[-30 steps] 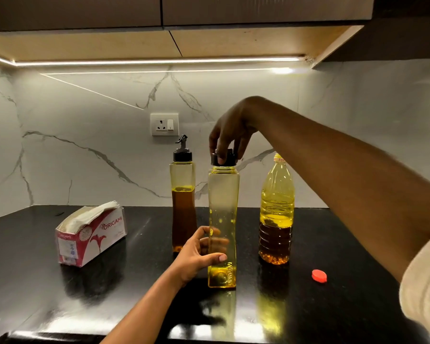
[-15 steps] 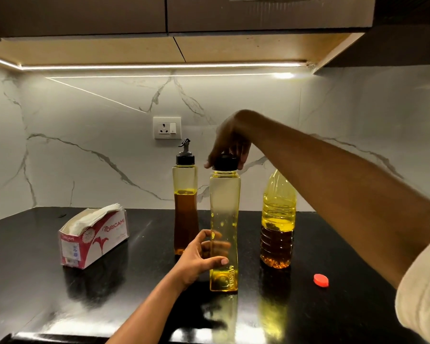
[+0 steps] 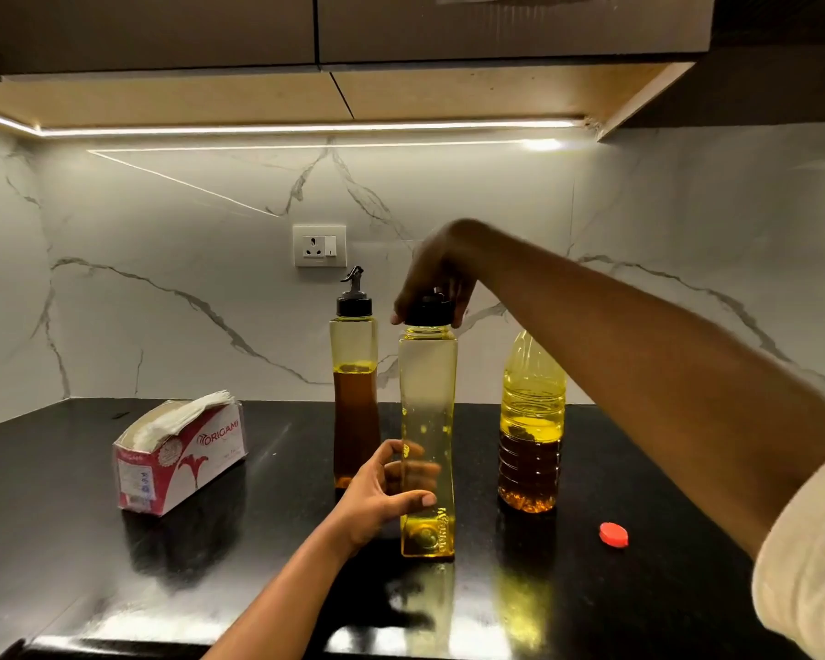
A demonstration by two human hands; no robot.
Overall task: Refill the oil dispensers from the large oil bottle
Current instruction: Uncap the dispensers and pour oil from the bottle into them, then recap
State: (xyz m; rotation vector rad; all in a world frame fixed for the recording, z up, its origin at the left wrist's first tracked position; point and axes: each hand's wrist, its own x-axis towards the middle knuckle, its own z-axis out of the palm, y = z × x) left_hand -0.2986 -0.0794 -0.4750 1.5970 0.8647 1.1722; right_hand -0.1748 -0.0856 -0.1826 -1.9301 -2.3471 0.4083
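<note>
A tissue box (image 3: 182, 462) on the table (image 3: 67, 540) bears the brand name ORIGAMI in capitals along its long side, next to a small swirl logo. A pale label on the box's short end carries print too small to read. The nearer dispenser (image 3: 427, 397) has raised lettering running vertically near its base. That lettering cannot be made out.

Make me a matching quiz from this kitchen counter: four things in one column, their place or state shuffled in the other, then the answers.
1. tissue box
2. red cap
3. big oil bottle
4. nearer dispenser

A. left hand around its body, right hand on its top
B. lying loose at the right of the counter
C. at the left of the counter
D. upright, dark oil in its lower part

Pairs: 1-C, 2-B, 3-D, 4-A.
</note>
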